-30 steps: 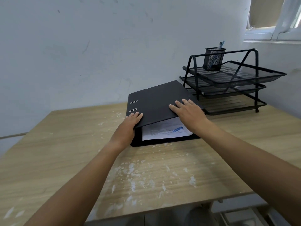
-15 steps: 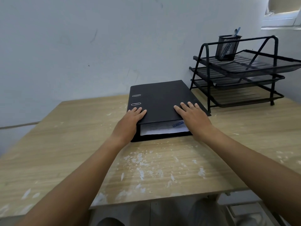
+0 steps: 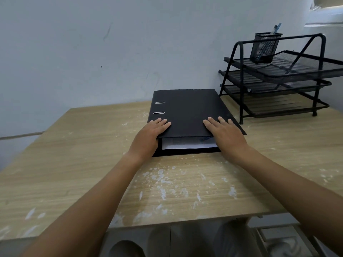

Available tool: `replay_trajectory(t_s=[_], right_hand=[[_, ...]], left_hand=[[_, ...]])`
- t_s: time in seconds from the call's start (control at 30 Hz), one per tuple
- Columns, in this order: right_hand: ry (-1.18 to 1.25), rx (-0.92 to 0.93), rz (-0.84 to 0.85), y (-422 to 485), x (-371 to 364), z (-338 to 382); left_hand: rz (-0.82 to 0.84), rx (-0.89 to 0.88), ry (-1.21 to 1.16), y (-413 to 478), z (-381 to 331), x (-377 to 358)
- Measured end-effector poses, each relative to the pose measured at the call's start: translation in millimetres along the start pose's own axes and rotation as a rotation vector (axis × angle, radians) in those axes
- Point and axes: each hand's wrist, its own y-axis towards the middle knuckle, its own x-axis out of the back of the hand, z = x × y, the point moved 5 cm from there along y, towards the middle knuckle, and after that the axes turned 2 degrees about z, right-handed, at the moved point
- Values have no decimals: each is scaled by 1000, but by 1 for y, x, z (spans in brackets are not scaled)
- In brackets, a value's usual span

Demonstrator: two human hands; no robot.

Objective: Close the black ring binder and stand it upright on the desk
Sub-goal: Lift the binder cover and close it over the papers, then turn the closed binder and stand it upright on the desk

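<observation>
2 hands rest flat, fingers extended, on the top cover of the binder (image 3: 187,112), which lies flat on the desk (image 3: 78,164) near the wall. Left hand (image 3: 150,135) covers the near-left corner at the spine side; right hand (image 3: 225,134) covers the near-right corner. Neither hand grips. Paper (image 3: 187,144) shows between the covers at the near edge. Tray rack (image 3: 278,78) stands just right of the binder.

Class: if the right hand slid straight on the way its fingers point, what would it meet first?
Nothing on the flat black ring binder cover; past its far edge, probably the pale wall. The right hand points slightly left; depth is unclear.
</observation>
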Motion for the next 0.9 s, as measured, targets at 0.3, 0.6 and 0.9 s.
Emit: replay_trajectory(t_s=[0.3, 0.6, 0.9], right_hand=[[120, -20, 151, -10, -15, 1], [218, -16, 172, -7, -28, -5], [271, 64, 293, -9, -23, -13]], left_hand=[[41, -27, 15, 3, -6, -5], [62, -10, 57, 5, -13, -6], [171, -3, 29, 6, -11, -5]])
